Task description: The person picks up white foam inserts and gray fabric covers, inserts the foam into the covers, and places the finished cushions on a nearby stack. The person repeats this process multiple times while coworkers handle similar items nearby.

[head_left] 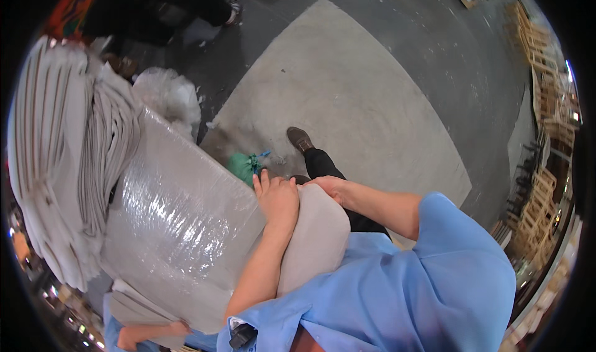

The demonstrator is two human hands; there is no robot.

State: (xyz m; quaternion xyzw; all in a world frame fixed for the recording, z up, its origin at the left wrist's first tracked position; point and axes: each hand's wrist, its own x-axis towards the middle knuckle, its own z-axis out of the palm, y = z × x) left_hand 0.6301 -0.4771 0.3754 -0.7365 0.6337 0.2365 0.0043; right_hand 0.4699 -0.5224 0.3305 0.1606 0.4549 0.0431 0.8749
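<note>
A light grey padded piece, like a fabric-covered cushion [320, 234], rests against my front, beside the table. My left hand [277, 198] lies at its left edge, thumb side on the fabric, with a couple of fingers stretched toward the table edge. At the far end of the cushion my right hand [330, 188] is closed round the corner, close to the left thumb; its fingertips are partly hidden. To the left stands a work table [180, 209] covered in shiny clear plastic wrap. A green bag [243, 167] with a blue tie sits just past the left fingers.
Grey fabric pieces are stacked [62, 122] on the table's left. White wadding or plastic [167, 97] bulges behind it. Another person's forearm [149, 333] shows at lower left, a person's dark-clothed leg [214, 4] at upper left. Wooden frames [540, 197] line the right.
</note>
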